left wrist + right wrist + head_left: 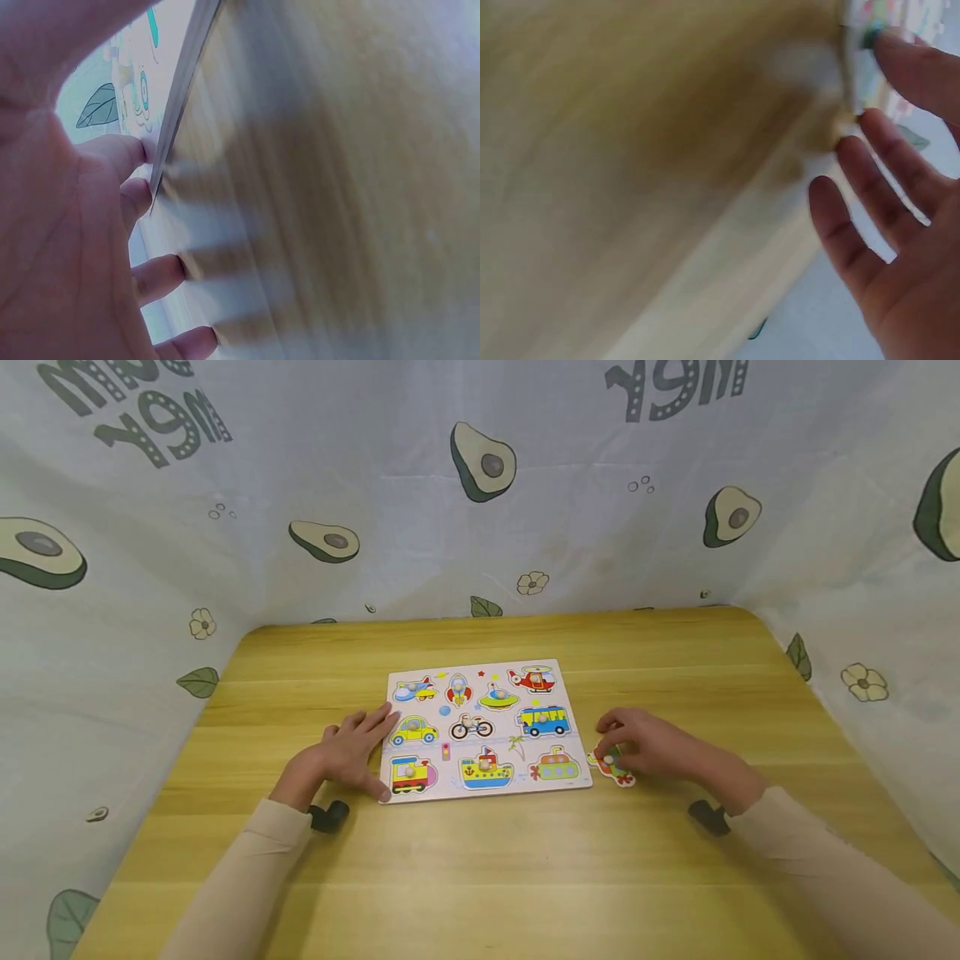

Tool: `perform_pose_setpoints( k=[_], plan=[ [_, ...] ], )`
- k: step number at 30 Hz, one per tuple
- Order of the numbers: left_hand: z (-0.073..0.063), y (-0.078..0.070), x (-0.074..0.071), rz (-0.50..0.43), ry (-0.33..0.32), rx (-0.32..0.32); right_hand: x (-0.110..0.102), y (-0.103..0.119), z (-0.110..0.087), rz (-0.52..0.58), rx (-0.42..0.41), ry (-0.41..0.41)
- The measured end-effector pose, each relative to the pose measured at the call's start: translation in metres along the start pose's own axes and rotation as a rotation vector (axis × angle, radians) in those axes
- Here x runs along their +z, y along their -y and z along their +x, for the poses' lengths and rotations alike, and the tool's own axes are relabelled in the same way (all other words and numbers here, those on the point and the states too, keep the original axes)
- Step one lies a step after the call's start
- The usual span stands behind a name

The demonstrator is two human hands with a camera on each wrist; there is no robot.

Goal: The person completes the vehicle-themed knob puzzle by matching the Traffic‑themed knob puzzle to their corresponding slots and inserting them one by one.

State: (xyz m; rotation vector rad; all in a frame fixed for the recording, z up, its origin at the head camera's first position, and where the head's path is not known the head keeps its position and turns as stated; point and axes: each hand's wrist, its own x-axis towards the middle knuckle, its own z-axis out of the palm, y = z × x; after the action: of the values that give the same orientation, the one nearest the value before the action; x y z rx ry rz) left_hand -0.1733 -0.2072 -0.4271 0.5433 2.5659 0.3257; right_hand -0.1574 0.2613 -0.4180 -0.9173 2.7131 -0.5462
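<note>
A pale wooden peg puzzle board (442, 760) lies on the table, with a car, bicycle, bus, train, boat and other vehicles in its face. My left hand (351, 752) spreads along its left edge, index fingertip at the upper part and thumb at the front corner. In the left wrist view its fingers (159, 279) are apart and nearly straight. Just off the board's right edge, my right hand (637, 743) grips a green and red puzzle piece (621, 775), partly hidden by the fingers. The right wrist view shows the thumb (915, 71) at the piece's dark knob.
The wooden table (487, 877) extends around the board on all sides. Behind it and along both sides hangs a light cloth (420, 577) printed with avocados, leaves and flowers. Dark straps with small cameras sit at both wrists.
</note>
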Motion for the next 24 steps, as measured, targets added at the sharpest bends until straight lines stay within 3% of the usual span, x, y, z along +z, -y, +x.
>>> perform_pose_setpoints(
  k=[9, 24],
  plan=[
    [0.000, 0.002, 0.000, 0.010, 0.004, -0.006, 0.007, 0.002, 0.000, -0.028, -0.081, -0.059],
    [0.000, 0.001, 0.002, -0.008, -0.009, 0.013, 0.013, -0.002, -0.004, -0.037, -0.012, -0.110]
  ],
)
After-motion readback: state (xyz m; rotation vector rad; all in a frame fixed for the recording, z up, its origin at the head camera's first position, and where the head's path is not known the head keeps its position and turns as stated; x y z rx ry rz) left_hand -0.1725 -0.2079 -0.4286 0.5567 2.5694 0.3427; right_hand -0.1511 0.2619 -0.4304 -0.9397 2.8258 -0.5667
